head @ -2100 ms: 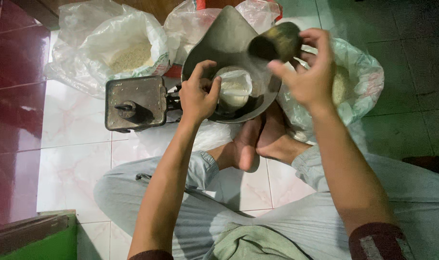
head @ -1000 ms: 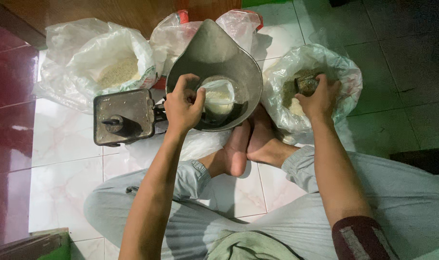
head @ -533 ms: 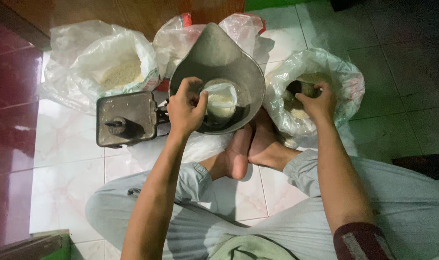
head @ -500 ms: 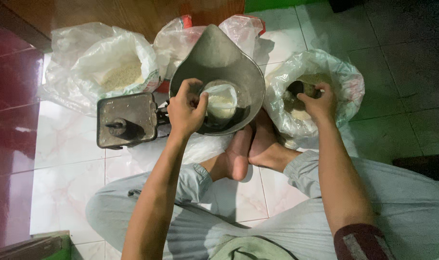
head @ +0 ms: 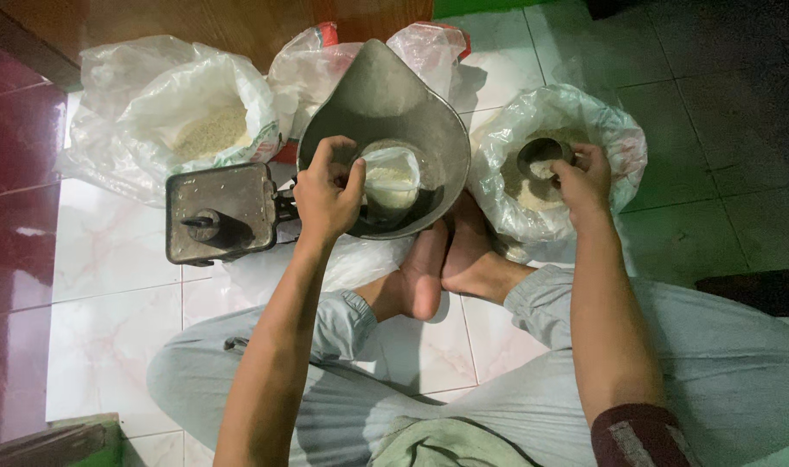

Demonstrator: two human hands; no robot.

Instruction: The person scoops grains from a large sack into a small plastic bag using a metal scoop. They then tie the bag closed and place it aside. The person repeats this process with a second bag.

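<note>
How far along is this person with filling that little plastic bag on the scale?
Done: the small bag in the scale pan already holds some white grain. In hand: the left hand holds the bag's mouth open, while the right hand holds a cup inside the sack of grain. Left: the bag looks only partly full.

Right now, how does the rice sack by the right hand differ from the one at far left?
The right sack has the right hand and a metal scoop in it; the left sack is untouched. The right sack's rice looks darker and shadowed, the left sack's paler. Both are open clear plastic sacks on the floor.
</note>
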